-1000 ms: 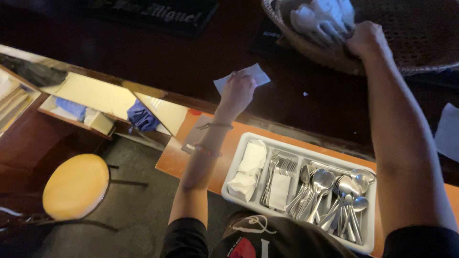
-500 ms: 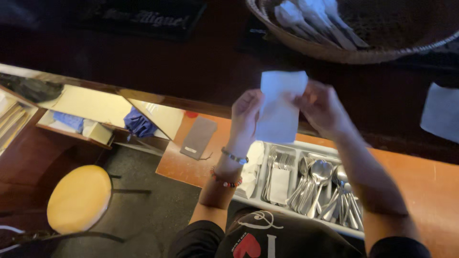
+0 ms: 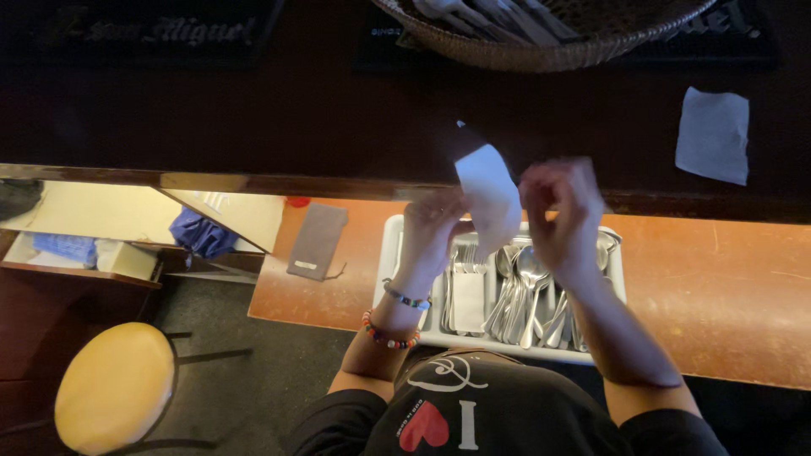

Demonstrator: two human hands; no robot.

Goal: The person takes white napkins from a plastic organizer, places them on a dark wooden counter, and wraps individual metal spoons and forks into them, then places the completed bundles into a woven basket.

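My left hand (image 3: pixel 431 232) and my right hand (image 3: pixel 562 215) are raised together over a white cutlery tray (image 3: pixel 390 253) on the orange counter. Between them they hold a white paper napkin (image 3: pixel 490 198), which is tilted and partly folded. The left hand grips its lower left edge, the right hand is blurred at its right side. The tray holds spoons (image 3: pixel 528 291), forks (image 3: pixel 460 274) and a folded white napkin (image 3: pixel 469 300). Beaded bracelets sit on my left wrist.
A wicker basket (image 3: pixel 507 55) with wrapped cutlery stands at the back of the dark bar top. Another white napkin (image 3: pixel 714 135) lies at the right. A grey pouch (image 3: pixel 318 241) lies left of the tray. A yellow stool (image 3: pixel 114 388) stands lower left.
Both hands came back from the bar top and basket and met over the tray. The napkin went from lying flat to held up, and is now being folded.
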